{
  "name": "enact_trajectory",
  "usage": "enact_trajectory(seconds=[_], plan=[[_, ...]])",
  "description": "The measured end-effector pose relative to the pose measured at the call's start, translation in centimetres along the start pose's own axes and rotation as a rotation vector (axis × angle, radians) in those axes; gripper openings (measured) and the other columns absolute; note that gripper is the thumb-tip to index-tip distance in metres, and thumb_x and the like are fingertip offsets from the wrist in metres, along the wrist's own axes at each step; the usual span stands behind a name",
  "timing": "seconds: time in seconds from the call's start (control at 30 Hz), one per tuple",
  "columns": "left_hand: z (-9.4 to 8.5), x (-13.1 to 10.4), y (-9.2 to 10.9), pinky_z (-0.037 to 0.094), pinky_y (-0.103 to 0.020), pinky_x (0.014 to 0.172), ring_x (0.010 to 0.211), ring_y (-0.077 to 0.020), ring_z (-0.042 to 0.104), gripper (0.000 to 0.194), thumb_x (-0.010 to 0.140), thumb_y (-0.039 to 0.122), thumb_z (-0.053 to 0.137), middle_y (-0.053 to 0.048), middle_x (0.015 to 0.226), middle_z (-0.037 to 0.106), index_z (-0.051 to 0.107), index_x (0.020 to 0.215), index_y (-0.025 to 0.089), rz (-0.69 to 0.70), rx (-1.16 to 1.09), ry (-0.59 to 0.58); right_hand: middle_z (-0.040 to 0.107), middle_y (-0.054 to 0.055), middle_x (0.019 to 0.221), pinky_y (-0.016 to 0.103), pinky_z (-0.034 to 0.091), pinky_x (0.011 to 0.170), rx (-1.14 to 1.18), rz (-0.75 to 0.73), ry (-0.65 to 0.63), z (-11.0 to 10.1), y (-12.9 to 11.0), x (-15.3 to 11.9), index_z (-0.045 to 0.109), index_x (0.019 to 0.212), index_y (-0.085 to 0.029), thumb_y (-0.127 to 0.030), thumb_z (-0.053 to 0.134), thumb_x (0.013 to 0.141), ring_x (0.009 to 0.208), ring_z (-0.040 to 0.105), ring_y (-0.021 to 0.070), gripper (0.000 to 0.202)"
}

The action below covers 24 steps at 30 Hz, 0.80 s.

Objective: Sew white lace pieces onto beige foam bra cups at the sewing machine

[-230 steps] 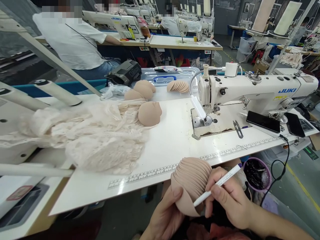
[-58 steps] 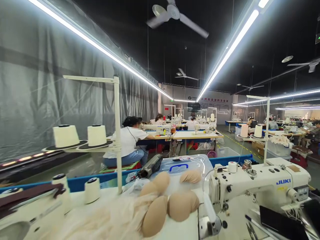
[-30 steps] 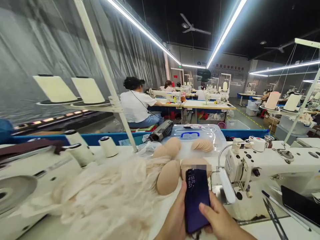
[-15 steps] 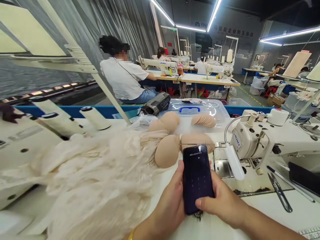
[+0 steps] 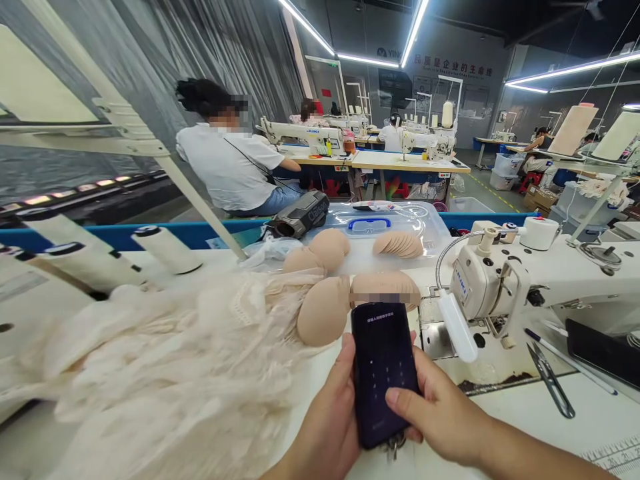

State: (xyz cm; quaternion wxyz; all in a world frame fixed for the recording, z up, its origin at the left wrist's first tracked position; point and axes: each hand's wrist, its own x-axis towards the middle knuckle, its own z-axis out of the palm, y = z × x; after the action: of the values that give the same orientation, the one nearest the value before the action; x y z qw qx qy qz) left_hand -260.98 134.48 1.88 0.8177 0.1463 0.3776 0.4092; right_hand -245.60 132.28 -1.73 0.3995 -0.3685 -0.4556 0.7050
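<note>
A dark phone [image 5: 383, 373], its screen showing a keypad, is held upright over the front of the white table [image 5: 320, 383]. My left hand [image 5: 335, 417] wraps round its left side, thumb along the edge. On the right side my right hand [image 5: 440, 407] grips it, with the thumb over the lower part of the screen. Just behind the phone are stacked beige foam cups [image 5: 324, 310]. Cream lace fabric [image 5: 175, 360] lies heaped to the left of my hands.
Right of the phone stands a sewing machine [image 5: 483, 280] with a lamp [image 5: 457, 327]. Thread snips [image 5: 550, 380] and a pen [image 5: 575, 363] lie beyond my right forearm. Behind are a clear plastic lid [image 5: 430, 223] and thread cones [image 5: 167, 250]. A seated person [image 5: 230, 160] is further back.
The view has shifted, so the surroundings appear further left. The phone sits slightly lower and further left in view, still in both hands. My right thumb is higher on the screen.
</note>
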Motion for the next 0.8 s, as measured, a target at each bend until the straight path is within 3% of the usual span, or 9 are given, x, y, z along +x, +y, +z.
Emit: enact_trajectory(seconds=[0.17,0.3,0.4,0.47,0.53,0.6,0.67,0.73,0.8], plan=[[-0.2,-0.2,0.2,0.068,-0.052,0.06,0.098,-0.0432,0.079,0.07,0.108,0.065,0.032,-0.02,0.128,0.078,0.072,0.138,0.016,-0.008,0.074,-0.194,0.055,-0.006,0.076,0.022,0.038,0.047,-0.057,-0.014,-0.033,-0.2,-0.5,0.1,0.057,0.113,-0.02,-0.054,0.067,0.093,0.048,0.048,0.0077,0.04],[-0.6,-0.3,0.1,0.068,-0.054,0.059,0.097,-0.0441,0.078,0.067,0.106,0.066,0.039,-0.019,0.131,0.076,0.072,0.139,0.018,0.02,0.081,-0.249,0.056,-0.006,0.076,0.023,0.041,0.048,-0.097,-0.023,-0.049,-0.4,-0.8,0.1,0.055,0.114,-0.02,-0.053,0.06,0.096,0.046,0.05,0.0081,0.039],[-0.7,-0.4,-0.1,0.067,-0.05,0.06,0.099,-0.0447,0.078,0.07,0.098,0.072,0.056,-0.019,0.129,0.077,0.072,0.14,0.019,0.031,0.097,-0.268,0.056,-0.006,0.077,0.023,0.04,0.048,-0.116,-0.039,-0.051,-0.4,-0.6,-0.1,0.056,0.117,-0.02,-0.052,0.062,0.096,0.047,0.049,0.0079,0.039],[-0.7,-0.4,-0.4,0.068,-0.05,0.069,0.103,-0.0445,0.077,0.077,0.088,0.077,0.067,-0.019,0.126,0.079,0.073,0.139,0.02,0.032,0.097,-0.274,0.055,-0.007,0.078,0.023,0.041,0.05,-0.113,-0.05,-0.023,-0.2,-0.5,-0.2,0.056,0.121,-0.021,-0.051,0.068,0.094,0.05,0.047,0.0081,0.042],[-0.8,-0.3,-0.6,0.066,-0.052,0.086,0.113,-0.0438,0.075,0.08,0.08,0.08,0.074,-0.017,0.125,0.08,0.076,0.134,0.021,0.024,0.085,-0.256,0.06,-0.005,0.084,0.026,0.049,0.061,-0.09,-0.071,0.006,0.2,-0.5,-0.2,0.058,0.127,-0.023,-0.048,0.075,0.093,0.062,0.056,0.0113,0.045],[-1.1,-0.3,-0.9,0.059,-0.052,0.105,0.125,-0.042,0.07,0.078,0.076,0.081,0.077,-0.014,0.128,0.08,0.081,0.127,0.022,0.043,0.071,-0.198,0.067,0.0,0.1,0.034,0.056,0.086,-0.04,-0.122,0.018,0.6,-0.5,-0.3,0.059,0.132,-0.025,-0.046,0.08,0.091,0.091,0.066,0.0182,0.051],[-1.4,-0.3,-1.2,0.051,-0.048,0.117,0.134,-0.0395,0.064,0.074,0.073,0.08,0.081,-0.011,0.131,0.079,0.084,0.121,0.023,0.082,0.065,-0.137,0.07,0.005,0.118,0.041,0.052,0.104,0.013,-0.177,0.021,0.9,-0.5,-0.3,0.058,0.138,-0.025,-0.047,0.084,0.089,0.117,0.064,0.0245,0.06],[-1.6,-0.2,-1.3,0.046,-0.045,0.122,0.139,-0.0374,0.061,0.071,0.078,0.08,0.077,-0.01,0.133,0.079,0.084,0.12,0.023,0.086,0.058,-0.106,0.069,0.007,0.126,0.045,0.05,0.109,0.034,-0.204,0.019,1.0,-0.5,-0.3,0.057,0.141,-0.025,-0.049,0.087,0.087,0.124,0.062,0.0272,0.067],[-1.4,-0.2,-1.1,0.045,-0.044,0.123,0.138,-0.0355,0.062,0.07,0.092,0.08,0.059,-0.011,0.131,0.08,0.083,0.122,0.021,0.045,0.04,-0.075,0.068,0.007,0.128,0.044,0.05,0.107,0.032,-0.2,-0.012,0.8,-0.4,-0.3,0.055,0.144,-0.025,-0.049,0.087,0.087,0.122,0.062,0.0259,0.07]])
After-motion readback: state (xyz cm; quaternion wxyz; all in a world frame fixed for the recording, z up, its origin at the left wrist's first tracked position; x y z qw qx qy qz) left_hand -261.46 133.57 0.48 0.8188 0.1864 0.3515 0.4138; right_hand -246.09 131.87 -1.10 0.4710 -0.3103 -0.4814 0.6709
